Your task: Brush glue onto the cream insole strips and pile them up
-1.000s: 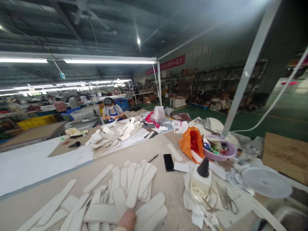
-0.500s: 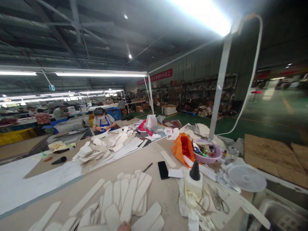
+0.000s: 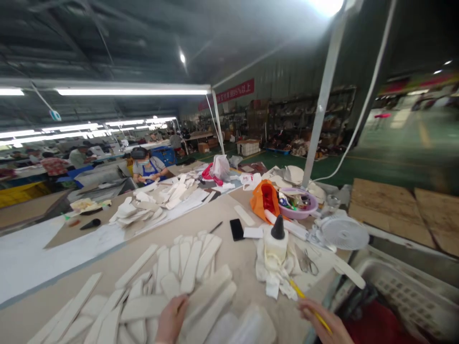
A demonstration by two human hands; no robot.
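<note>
My left hand (image 3: pixel 172 319) is at the near side of a spread of pale, round-ended strips. Its fingers are curled and closed at the lower end of a white strip (image 3: pixel 211 285), which is blurred; the exact grip is partly hidden. My right hand (image 3: pixel 326 325), at the bottom right, is closed round a thin yellow stick (image 3: pixel 297 289). The stick slants up and left, its far end by the crumpled white cloth round a squeeze bottle (image 3: pixel 275 243) with a dark cone cap. More pale strips (image 3: pixel 174 260) lie overlapping around my left hand.
Beside the bottle lie scissors (image 3: pixel 310 262), a phone (image 3: pixel 236 230) and a white card (image 3: pixel 253 232). Behind are an orange bag (image 3: pixel 258 203), a lilac basin (image 3: pixel 299 213) and a fan (image 3: pixel 344 232). A crate (image 3: pixel 398 286) stands at right. A co-worker (image 3: pixel 148 167) sits across the table.
My left hand has come further into view at the strips. My right hand has entered at the bottom right and holds the yellow stick. The view has tilted down.
</note>
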